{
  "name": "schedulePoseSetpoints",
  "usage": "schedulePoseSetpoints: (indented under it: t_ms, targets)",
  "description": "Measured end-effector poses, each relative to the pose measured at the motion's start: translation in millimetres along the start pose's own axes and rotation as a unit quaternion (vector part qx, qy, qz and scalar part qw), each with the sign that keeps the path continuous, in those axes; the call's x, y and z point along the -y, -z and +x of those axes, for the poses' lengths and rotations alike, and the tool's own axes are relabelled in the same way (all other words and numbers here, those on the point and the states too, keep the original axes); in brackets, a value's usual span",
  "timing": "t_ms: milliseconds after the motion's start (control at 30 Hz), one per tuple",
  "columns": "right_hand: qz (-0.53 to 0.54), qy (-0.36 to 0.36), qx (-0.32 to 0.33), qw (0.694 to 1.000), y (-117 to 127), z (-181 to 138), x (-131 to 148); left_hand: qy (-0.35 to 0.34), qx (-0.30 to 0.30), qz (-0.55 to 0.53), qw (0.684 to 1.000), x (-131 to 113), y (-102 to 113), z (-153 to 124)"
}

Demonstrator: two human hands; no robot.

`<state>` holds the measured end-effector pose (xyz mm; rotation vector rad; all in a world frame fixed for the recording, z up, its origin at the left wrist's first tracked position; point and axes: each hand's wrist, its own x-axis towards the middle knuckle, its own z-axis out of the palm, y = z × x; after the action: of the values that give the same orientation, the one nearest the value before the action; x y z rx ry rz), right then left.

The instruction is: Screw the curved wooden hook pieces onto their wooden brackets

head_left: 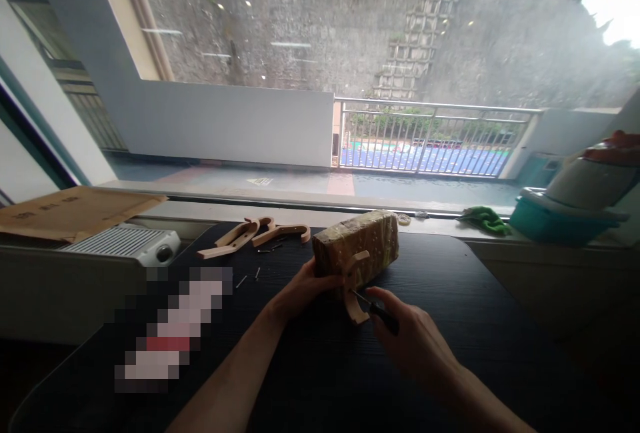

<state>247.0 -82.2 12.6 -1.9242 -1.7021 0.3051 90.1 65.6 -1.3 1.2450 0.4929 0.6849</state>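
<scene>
A brown block (pixel 357 239), wrapped in what looks like clear tape, rests tilted on the dark table. Against its near end stands a curved wooden hook (pixel 357 311) with small holes. My left hand (pixel 305 289) is closed at the block's left side, its thumb pressing on the hook; the other fingers are mostly hidden. In my right hand (pixel 407 326) is a screwdriver (pixel 384 318) with a black handle, gripped with the fingers wrapped round it. The shaft's tip meets the hook near its middle. Whether a screw sits there is too small to tell.
More wooden hooks (pixel 283 235) and several dark screws (pixel 241 281) lie at the back left of the table (pixel 450 286). A pixelated patch covers something at left. Along the windowsill are a green cloth (pixel 485 219), a teal tub (pixel 555 219) and a cardboard envelope (pixel 75 209).
</scene>
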Motion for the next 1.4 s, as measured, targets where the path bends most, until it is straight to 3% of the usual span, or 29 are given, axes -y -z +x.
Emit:
schedulePoseSetpoints:
  t_ms: [67, 133, 267, 333, 400, 533, 600, 667, 733, 800, 900, 1000, 1100, 1167, 1233, 1300, 1400]
  targets:
    - [-0.129, 0.078, -0.005, 0.989, 6, -1, 3, -0.002, -0.001, -0.003, 1.0, 2, 1, 1]
    - [-0.237, 0.169, -0.006, 0.957, 9, -1, 5, -0.003, -0.002, -0.006, 1.0, 4, 1, 1]
    - [-0.332, 0.266, 0.002, 0.905, 8, 0, 4, -0.003, -0.006, -0.006, 1.0, 7, 2, 3]
    - [-0.319, 0.263, 0.003, 0.91, 5, 0, 2, 0.0, -0.008, -0.009, 1.0, 6, 2, 3]
    - [-0.26, 0.23, 0.003, 0.938, 1, 0, -1, 0.004, -0.006, -0.01, 1.0, 5, 1, 2]
    - [0.01, 0.071, -0.003, 0.997, -8, 3, -5, 0.006, 0.004, -0.008, 1.0, 4, 0, 2]
    - [0.141, -0.007, 0.006, 0.99, -10, 5, -6, 0.006, 0.009, -0.007, 1.0, 3, -1, 1]
    - [0.203, -0.044, 0.014, 0.978, -9, 6, -7, 0.005, 0.011, -0.004, 1.0, 3, -1, 0]
    - [0.183, -0.043, 0.016, 0.982, -6, 7, -7, 0.005, 0.012, 0.005, 1.0, 1, -2, 0]
    - [0.097, -0.009, 0.016, 0.995, -1, 6, -6, -0.006, 0.007, 0.021, 1.0, -2, -2, 0]
    - [-0.067, 0.07, 0.009, 0.995, 8, 5, -2, -0.082, -0.044, 0.074, 0.993, -9, -2, 0]
    - [-0.182, 0.123, 0.013, 0.976, 12, 6, 2, -0.197, -0.122, 0.218, 0.948, -17, -3, -2]
    - [-0.258, 0.17, 0.015, 0.951, 12, 6, 5, -0.254, -0.136, 0.453, 0.844, -32, -8, -8]
    - [-0.293, 0.206, 0.009, 0.934, 11, 5, 6, -0.232, -0.082, 0.582, 0.775, -49, -13, -12]
    - [-0.318, 0.234, 0.0, 0.919, 9, 4, 7, -0.183, -0.036, 0.652, 0.735, -66, -21, -13]
    - [-0.338, 0.251, -0.008, 0.907, 6, 3, 9, -0.149, -0.028, 0.69, 0.708, -80, -30, -10]
    - [-0.356, 0.26, -0.032, 0.897, 0, 3, 10, -0.1, -0.032, 0.714, 0.692, -86, -40, 0]
